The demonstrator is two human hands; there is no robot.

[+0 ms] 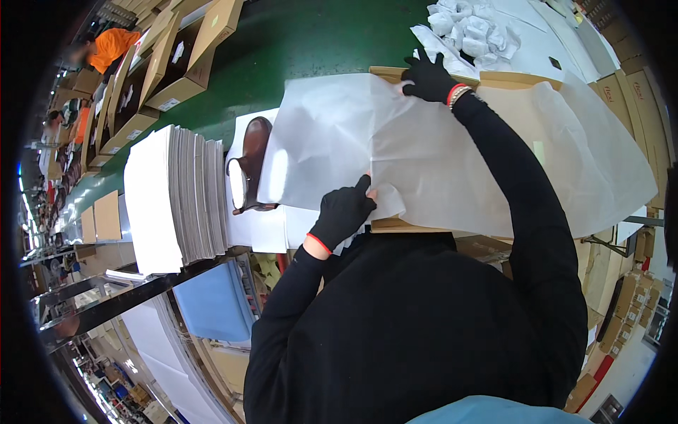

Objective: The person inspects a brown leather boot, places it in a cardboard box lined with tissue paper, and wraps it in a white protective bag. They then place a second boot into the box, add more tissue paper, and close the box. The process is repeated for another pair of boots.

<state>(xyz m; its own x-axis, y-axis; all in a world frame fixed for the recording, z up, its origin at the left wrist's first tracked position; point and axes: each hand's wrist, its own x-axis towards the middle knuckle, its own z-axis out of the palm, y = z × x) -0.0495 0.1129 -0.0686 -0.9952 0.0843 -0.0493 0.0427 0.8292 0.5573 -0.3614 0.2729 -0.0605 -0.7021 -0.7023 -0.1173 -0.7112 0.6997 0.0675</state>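
Note:
A large translucent sheet of white tissue paper [459, 162] lies spread over an open cardboard box [406, 225], whose rims show at the far and near sides; what the box holds is hidden. My left hand [344, 219], in a black glove with bare fingertips, pinches the sheet at a fold by the near rim. At the far rim my right hand [429, 78], gloved alike, is open with spread fingers, its thumb touching the paper. Left of the sheet, a glossy brown leather boot [256, 152] lies on its side on white paper, near the tissue's left edge.
A tall stack of white sheets [191, 198] stands left of the boot. Crumpled white paper [473, 28] lies at the far right. Open cardboard boxes [191, 63] line the far left, with a person in orange [113, 48] beyond. A blue bin [213, 302] sits low at left.

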